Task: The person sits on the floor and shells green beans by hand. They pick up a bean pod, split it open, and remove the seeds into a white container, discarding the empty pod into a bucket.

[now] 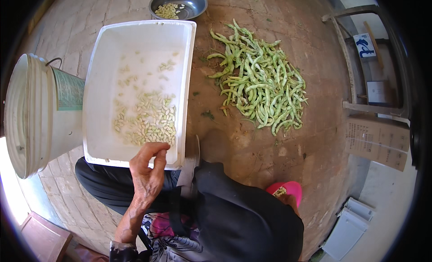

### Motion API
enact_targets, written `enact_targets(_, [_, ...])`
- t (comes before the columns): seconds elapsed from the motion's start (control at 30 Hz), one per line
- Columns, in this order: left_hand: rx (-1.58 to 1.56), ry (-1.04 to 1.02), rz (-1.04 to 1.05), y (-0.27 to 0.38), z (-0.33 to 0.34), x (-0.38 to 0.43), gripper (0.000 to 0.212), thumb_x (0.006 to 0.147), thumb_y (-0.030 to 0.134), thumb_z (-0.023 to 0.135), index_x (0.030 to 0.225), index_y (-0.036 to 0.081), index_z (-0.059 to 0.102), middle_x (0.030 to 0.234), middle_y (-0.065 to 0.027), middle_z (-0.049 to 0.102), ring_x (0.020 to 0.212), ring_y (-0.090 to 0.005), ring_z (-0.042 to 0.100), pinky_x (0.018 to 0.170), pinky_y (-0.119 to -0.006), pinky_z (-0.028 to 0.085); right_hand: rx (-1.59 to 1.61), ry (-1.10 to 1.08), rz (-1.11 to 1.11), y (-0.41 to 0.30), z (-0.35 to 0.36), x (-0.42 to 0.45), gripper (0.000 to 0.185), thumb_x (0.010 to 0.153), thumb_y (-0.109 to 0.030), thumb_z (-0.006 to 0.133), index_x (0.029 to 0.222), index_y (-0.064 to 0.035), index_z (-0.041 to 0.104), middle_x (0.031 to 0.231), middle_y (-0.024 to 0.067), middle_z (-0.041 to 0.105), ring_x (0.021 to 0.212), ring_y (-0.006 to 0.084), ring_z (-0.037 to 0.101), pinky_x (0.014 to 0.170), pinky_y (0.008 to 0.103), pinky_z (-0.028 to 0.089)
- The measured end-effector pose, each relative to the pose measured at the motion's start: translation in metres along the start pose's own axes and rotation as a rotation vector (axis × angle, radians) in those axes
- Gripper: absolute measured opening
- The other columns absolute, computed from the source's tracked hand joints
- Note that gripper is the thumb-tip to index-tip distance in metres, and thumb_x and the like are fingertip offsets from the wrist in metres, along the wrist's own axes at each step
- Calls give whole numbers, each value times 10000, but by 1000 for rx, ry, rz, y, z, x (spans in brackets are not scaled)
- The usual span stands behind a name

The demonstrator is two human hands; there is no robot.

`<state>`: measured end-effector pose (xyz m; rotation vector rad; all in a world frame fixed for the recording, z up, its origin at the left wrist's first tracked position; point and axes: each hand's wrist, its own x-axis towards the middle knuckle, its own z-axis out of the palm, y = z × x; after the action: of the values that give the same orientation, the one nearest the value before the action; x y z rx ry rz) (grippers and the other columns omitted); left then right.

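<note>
My left hand [148, 171] hovers over the near rim of a white rectangular tub [135, 34], thumb and forefinger tips close together. Whether something small is pinched between them is not clear. Below and beyond the fingertips, shelled beans [155, 122], pale green to white, lie thickest in the tub's near right part. My right hand [289, 202] is at a pink bowl [294, 191] on the floor by my right leg. Much of that hand is hidden behind the dark trouser leg, so its grip does not show. Pale pieces [280, 191] are visible inside the bowl.
A heap of green bean pods [263, 79] lies on the brick floor [320, 133]. Beyond the tub stands a metal basin [192, 7] with more beans. A white bucket [40, 116] stands left. Along the right are a frame-like rack [351, 66] and a cardboard box [378, 140].
</note>
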<state>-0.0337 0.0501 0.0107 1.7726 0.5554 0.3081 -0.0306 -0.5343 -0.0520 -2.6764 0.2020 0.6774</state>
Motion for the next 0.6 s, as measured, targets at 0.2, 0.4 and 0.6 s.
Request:
enact_targets(0.2, [-19,33,42,4,4,1,110,879,-53,588,965,-28,653,878,-122,678,808,-195,648,742,-284,495,-374,93,-1,-158,-13,41,190,869,-124,635,993,12,681,894,217,653,864,373,642,760,424,495])
enact_targets(0.4, [-15,-3,84,10,14,0,129,873,-56,586,978,-22,652,865,-121,681,745,-187,658,687,-278,509,113,138,-815,-315,75,157,174,882,-71,626,1050,-22,625,934,157,616,773,337,640,698,414,520])
enact_targets(0.6, [29,-27,-48,10,6,-11,141,926,-34,536,1010,-55,648,883,-125,699,854,-167,683,791,-278,543,-236,226,-784,-368,139,211,175,787,20,617,952,-4,562,950,175,526,808,411,601,648,470,508])
